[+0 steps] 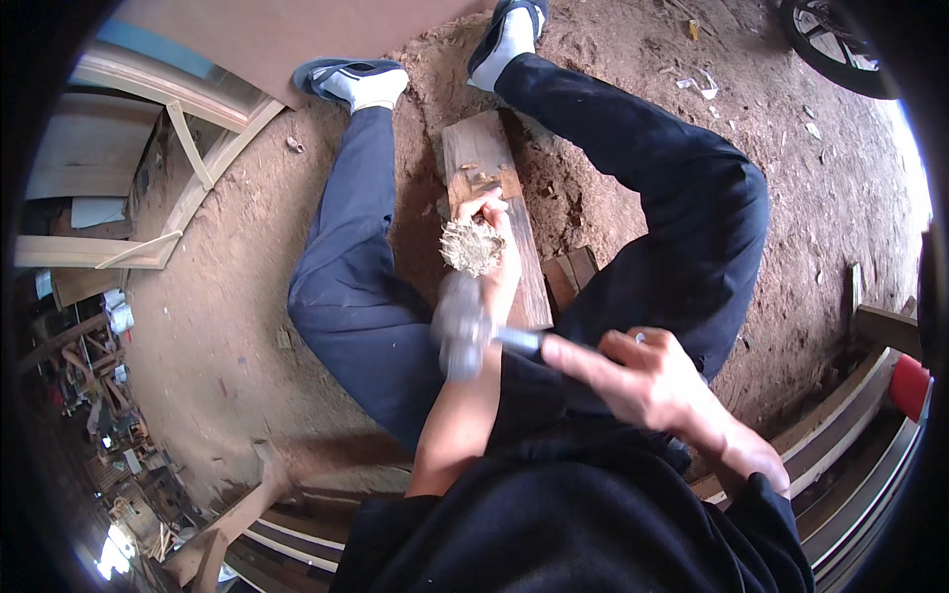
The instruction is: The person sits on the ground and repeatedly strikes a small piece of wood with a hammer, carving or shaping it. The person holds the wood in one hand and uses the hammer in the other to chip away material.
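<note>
My left hand (506, 265) is closed around an upright chisel (472, 247). I see the chisel from above: its frayed, splayed handle end faces up, and its blade is mostly hidden. Beneath it lies a wooden plank (529, 282) between my legs, with a cut area and several wood chips (473, 170) near my fingers. My right hand (643, 381) grips the dark handle of a hammer (463, 326). The hammer's metal head, smeared by motion, is over my left wrist, just nearer to me than the chisel's end.
Short wood offcuts (571, 275) lie right of the plank on the dirt floor (227, 326). Wooden frames (188, 138) stand at the left, and a wheel (840, 49) at the far right. Long timbers (830, 435) run behind me on the right. Clutter (109, 415) fills the lower left.
</note>
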A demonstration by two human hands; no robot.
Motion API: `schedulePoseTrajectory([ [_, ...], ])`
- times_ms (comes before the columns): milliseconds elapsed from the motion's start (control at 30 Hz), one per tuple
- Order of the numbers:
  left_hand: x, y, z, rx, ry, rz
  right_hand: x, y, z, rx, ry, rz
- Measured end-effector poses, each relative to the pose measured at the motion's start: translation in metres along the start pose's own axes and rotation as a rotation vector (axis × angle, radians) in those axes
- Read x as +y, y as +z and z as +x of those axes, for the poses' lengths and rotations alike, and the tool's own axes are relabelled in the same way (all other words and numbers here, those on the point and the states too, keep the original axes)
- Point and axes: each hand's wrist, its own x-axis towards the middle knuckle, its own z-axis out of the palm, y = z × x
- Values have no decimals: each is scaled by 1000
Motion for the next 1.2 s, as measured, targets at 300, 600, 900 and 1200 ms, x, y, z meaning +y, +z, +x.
schedulePoseTrajectory([
  [300, -1, 0, 2, -16, 53, -125, -6, 2, -4, 54, -160, -45],
  [600, 0, -4, 0, 15, 41, -162, -5, 3, 3, 14, -99, -43],
  [900, 5, -1, 3, 9, 4, -162, -9, -7, 9, -19, -37, 18],
  [1200, 1, -7, 3, -65, -5, -110, 2, -2, 8, -22, 41, 7],
])
